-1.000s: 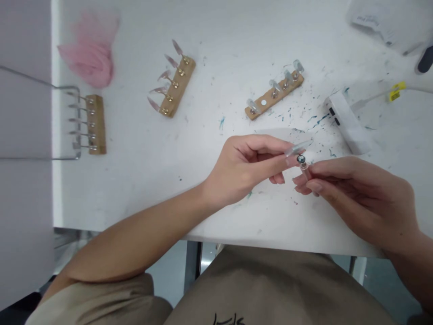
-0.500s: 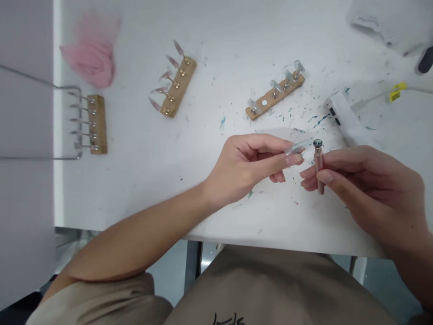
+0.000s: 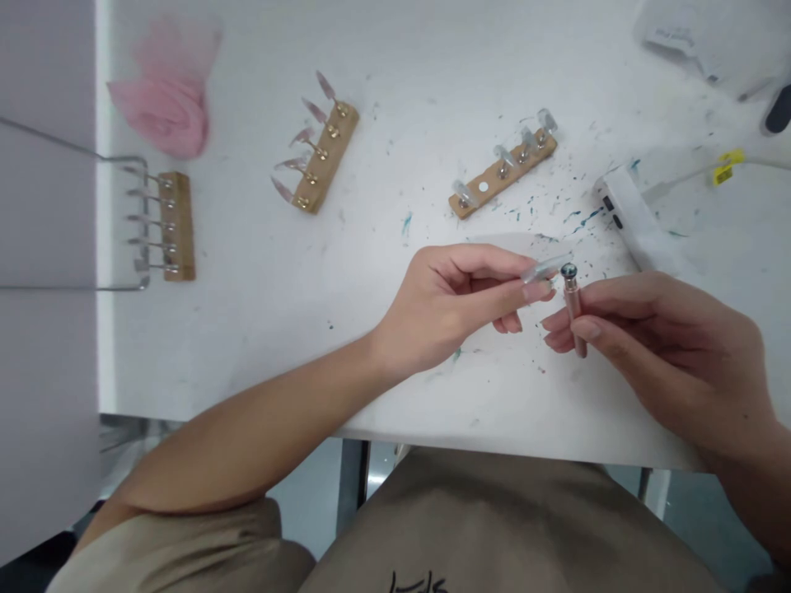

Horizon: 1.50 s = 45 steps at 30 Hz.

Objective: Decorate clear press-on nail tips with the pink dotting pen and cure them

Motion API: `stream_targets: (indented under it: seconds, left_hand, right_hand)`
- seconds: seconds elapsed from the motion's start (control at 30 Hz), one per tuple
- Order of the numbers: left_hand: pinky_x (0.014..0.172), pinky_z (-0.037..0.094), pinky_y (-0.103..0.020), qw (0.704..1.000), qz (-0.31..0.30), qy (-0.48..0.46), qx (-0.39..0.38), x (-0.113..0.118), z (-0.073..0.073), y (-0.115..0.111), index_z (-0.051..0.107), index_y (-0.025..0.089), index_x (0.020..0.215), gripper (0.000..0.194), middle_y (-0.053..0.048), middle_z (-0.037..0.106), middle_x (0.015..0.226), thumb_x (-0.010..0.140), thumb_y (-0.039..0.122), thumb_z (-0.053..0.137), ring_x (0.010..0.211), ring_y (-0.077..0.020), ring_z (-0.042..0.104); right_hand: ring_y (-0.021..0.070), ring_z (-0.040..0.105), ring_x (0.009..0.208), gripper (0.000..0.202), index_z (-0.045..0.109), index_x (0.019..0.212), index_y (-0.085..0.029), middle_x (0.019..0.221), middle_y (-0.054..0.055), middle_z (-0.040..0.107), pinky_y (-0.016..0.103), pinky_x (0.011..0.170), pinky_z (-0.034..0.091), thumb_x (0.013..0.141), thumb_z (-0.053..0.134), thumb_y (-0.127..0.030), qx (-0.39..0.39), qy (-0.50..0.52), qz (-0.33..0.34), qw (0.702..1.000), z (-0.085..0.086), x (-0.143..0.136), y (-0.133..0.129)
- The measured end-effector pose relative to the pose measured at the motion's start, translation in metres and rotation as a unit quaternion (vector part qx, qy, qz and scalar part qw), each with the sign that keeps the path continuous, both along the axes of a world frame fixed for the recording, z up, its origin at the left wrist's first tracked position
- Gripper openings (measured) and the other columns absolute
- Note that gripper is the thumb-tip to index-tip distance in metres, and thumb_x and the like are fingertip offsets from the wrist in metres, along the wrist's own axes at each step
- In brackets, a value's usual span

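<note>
Between the thumb and fingers of my left hand (image 3: pixel 466 305) is a clear false nail (image 3: pixel 547 268), its tip pointing right. My right hand (image 3: pixel 667 346) pinches a slim rose-pink metal stick (image 3: pixel 575 317) with a dark round head. That head is right beside the nail's tip; whether they touch I cannot tell. Behind my hands lies a wooden nail stand (image 3: pixel 494 183) bearing several clear false nails on metal posts, with one bare white spot among them.
A second wooden stand (image 3: pixel 327 156) with pinkish nails lies left of centre. A third stand (image 3: pixel 178 226) is by a metal wire frame (image 3: pixel 147 165). Pink cloth (image 3: pixel 166 115) lies far left. At right are a white device (image 3: pixel 630 214) with a cable and a white packet (image 3: pixel 710 41).
My right hand has shifted slightly left, bringing the pink stick's head down and closer to the false nail. My left hand has stayed nearly still.
</note>
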State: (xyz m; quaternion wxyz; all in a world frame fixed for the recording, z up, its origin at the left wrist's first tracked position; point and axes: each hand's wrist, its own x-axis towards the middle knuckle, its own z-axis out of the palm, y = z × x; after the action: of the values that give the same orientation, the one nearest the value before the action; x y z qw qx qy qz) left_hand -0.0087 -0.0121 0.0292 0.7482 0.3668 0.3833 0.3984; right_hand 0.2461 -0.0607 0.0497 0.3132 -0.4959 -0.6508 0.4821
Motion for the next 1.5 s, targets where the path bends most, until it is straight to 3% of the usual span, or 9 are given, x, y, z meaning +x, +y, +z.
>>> stream_targets:
  seconds: [0.17,0.37,0.73,0.9,1.23,1.37,1.5]
  left_hand:
    - [0.065,0.073,-0.024,1.0,-0.002,0.026,0.014,-0.0004,0.001,0.0004,0.101,0.025,0.092,0.038,-0.004,0.099,0.098,0.077,0.048,0.127,0.068,-0.0127,0.082]
    - [0.067,0.075,-0.026,1.0,-0.003,0.021,0.012,-0.0026,0.0,0.0008,0.102,0.028,0.094,0.035,-0.003,0.098,0.096,0.078,0.045,0.128,0.069,-0.0145,0.084]
    - [0.071,0.078,-0.028,0.999,-0.006,0.027,0.021,-0.0018,0.0,0.0002,0.103,0.027,0.096,0.034,-0.004,0.098,0.096,0.08,0.046,0.126,0.073,-0.0159,0.086]
    - [0.065,0.073,-0.022,1.0,-0.002,0.008,0.013,-0.0013,0.0001,0.0012,0.102,0.027,0.092,0.033,-0.001,0.097,0.093,0.077,0.038,0.128,0.066,-0.0111,0.081]
    - [0.063,0.071,-0.018,1.0,0.003,-0.001,0.024,0.0,-0.0024,-0.0002,0.102,0.027,0.091,0.036,0.0,0.097,0.093,0.078,0.048,0.128,0.061,-0.0068,0.077]
    - [0.063,0.07,-0.016,1.0,0.004,-0.009,0.018,-0.0001,-0.0029,0.0001,0.102,0.029,0.092,0.033,0.002,0.096,0.091,0.077,0.043,0.128,0.061,-0.006,0.077]
    - [0.065,0.073,-0.019,1.0,-0.002,0.016,0.027,0.0002,-0.0015,0.0005,0.101,0.025,0.092,0.038,-0.002,0.097,0.093,0.078,0.049,0.127,0.065,-0.0094,0.08]
  right_hand:
    - [0.0023,0.084,0.096,0.043,0.085,0.122,-0.013,0.112,0.004,0.08,0.004,0.086,0.07,0.124,0.078,-0.056,0.002,0.013,0.011,1.0,-0.0002,-0.0035,0.0025]
    - [-0.0007,0.083,0.096,0.041,0.086,0.124,-0.014,0.115,0.003,0.08,0.0,0.09,0.069,0.125,0.076,-0.053,0.012,0.006,0.025,1.0,-0.0015,-0.0038,0.0017]
    - [-0.0006,0.083,0.098,0.043,0.086,0.123,-0.014,0.116,0.002,0.08,0.003,0.092,0.071,0.126,0.074,-0.056,0.0,0.012,0.041,0.999,-0.0027,-0.0051,0.0007]
    - [-0.0007,0.083,0.097,0.041,0.085,0.123,-0.014,0.113,0.002,0.08,0.001,0.088,0.069,0.126,0.075,-0.054,0.006,0.009,0.019,1.0,0.0006,-0.0031,0.0025]
    - [-0.0013,0.084,0.099,0.026,0.083,0.123,-0.014,0.116,0.001,0.081,0.0,0.098,0.071,0.121,0.082,-0.04,0.031,0.02,-0.029,0.999,0.0043,-0.0035,0.0013]
    - [-0.0009,0.083,0.097,0.029,0.084,0.123,-0.014,0.112,0.001,0.08,0.001,0.096,0.072,0.122,0.081,-0.043,0.025,0.022,-0.024,0.999,0.0043,-0.0036,0.0031]
    - [0.0011,0.084,0.098,0.036,0.084,0.123,-0.013,0.112,0.003,0.08,0.0,0.091,0.071,0.124,0.079,-0.048,0.009,0.015,-0.007,1.0,0.0032,-0.003,0.0023]
